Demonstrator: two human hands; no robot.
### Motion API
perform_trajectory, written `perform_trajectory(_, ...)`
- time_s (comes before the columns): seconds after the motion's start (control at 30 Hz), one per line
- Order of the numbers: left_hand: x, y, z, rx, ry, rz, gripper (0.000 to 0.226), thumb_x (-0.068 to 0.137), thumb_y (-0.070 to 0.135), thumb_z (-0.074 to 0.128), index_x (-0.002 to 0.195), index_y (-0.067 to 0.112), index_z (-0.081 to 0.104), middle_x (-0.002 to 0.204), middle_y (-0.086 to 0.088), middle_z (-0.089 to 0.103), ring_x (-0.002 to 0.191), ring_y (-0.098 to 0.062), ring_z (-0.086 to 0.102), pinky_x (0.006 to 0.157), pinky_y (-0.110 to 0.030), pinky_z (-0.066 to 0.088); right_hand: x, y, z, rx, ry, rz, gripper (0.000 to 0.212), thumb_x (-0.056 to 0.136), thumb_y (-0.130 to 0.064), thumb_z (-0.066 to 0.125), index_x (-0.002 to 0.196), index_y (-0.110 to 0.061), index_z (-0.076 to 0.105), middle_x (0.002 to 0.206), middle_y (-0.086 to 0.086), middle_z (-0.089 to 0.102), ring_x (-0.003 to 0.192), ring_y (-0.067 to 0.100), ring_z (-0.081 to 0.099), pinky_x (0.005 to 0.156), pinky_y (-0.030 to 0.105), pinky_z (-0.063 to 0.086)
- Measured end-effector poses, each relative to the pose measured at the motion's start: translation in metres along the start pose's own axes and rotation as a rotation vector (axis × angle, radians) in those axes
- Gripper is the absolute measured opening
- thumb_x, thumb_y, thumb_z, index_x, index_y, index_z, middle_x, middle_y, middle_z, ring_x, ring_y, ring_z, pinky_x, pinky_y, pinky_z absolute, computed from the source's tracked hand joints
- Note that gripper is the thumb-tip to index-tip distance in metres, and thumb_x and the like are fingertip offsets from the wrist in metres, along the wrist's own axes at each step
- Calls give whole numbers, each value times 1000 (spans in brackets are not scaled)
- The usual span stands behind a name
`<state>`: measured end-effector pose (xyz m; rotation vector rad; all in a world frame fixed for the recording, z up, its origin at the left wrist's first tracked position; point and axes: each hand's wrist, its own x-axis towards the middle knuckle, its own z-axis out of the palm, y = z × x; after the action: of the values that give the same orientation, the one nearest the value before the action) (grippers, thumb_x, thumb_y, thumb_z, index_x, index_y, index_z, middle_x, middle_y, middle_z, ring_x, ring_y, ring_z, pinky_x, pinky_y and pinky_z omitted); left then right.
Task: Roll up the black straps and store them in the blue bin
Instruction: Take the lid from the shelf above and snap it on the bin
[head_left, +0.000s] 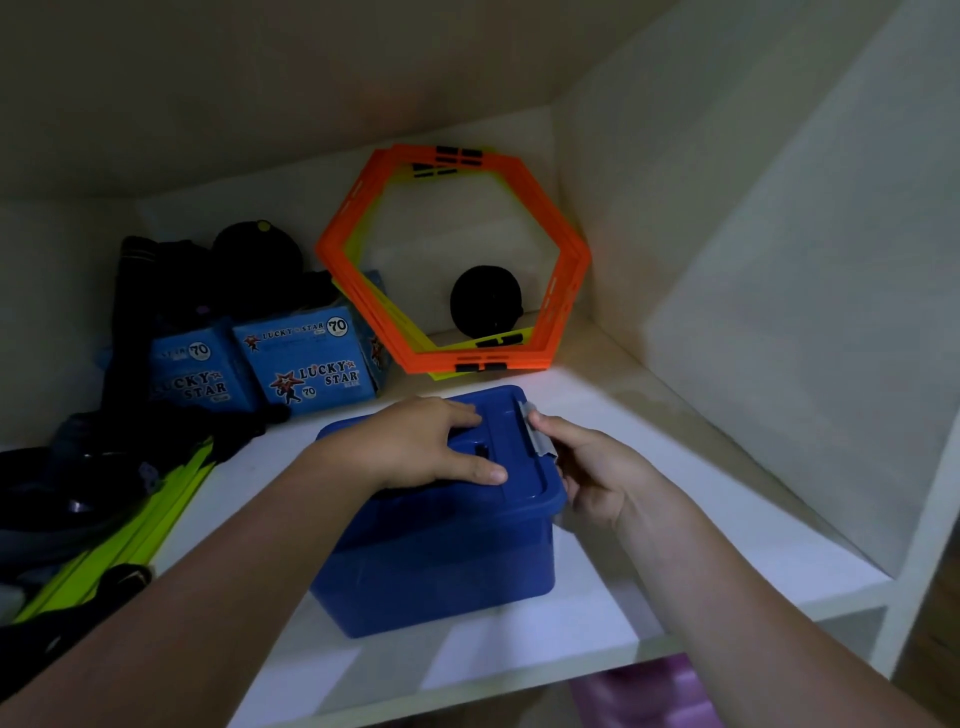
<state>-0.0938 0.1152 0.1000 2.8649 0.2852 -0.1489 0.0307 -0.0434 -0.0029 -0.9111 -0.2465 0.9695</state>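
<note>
Far left of the frame: a dark heap of black straps (67, 478) lies on the white shelf (649, 467), mixed with neon-green flat strips (130, 525) that run diagonally toward the lower left corner. Detail inside the heap is too dark to read.

Upper left of centre: two blue "Lucky Star" boxes (306, 358) stand side by side against the back, with more dark items piled behind and above them.

Centre top: orange hexagonal rings (571, 249), with yellow ones among them, lean upright against the back wall. A rolled black strap (485, 301) stands behind them, visible through the opening.

Centre: the blue bin (441, 561) sits on the shelf near its front edge, lid (514, 447) in place on top. The left hand (431, 441) lies flat and open on the lid, fingers spread, palm down, covering the recessed handle area. No strap is held.

Right of centre: the right hand (592, 467) is at the bin's right side, fingers curled around the grey latch (540, 436) at the lid's edge, thumb on its upper end. Whether the latch is fastened or released cannot be told.

Bottom right of centre: a purple object (649, 691) shows below the shelf; it cannot be identified.
</note>
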Motion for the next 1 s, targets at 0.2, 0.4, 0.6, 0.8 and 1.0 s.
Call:
perform_trajectory(0.2,3,-4,2,0,6,0,102,68,74,72,153,27,41,163,13,31,147,-10,34,115,-27,28,-3,-6,11,-170,109,-37,51,79,-22,82,123,1,69,119,24,72,111,42,69,95,50,57)
perform_trajectory(0.4,-4,-5,5,6,67,17,95,71,77,68,151,31,44,161,13,35,145,-10,36,113,-29,32,-14,-10,17,-413,223,-156,50,71,-35,86,106,-1,74,105,22,77,102,44,72,94,60,55)
perform_trajectory(0.6,-46,-34,-6,-197,403,30,49,88,56,66,133,37,61,137,16,56,127,-5,49,102,-27,37,-33,-26,29,-903,404,-477,32,84,-44,74,99,-16,74,99,-3,72,88,16,63,69,32,53)
perform_trajectory(0.8,-76,-96,9,-418,684,-141,31,91,42,69,121,33,67,125,11,59,120,-11,52,98,-33,41,-54,-25,76,-1402,323,-717,35,82,-50,73,110,-28,72,118,-9,62,105,7,57,81,14,40)
perform_trajectory(1.0,-87,-126,43,-999,686,-270,56,82,44,74,132,28,58,124,-10,63,101,-18,62,80,-33,52,-62,-4,104,-1799,99,-617,74,75,-74,60,136,-32,58,143,-12,47,136,13,41,111,32,37)
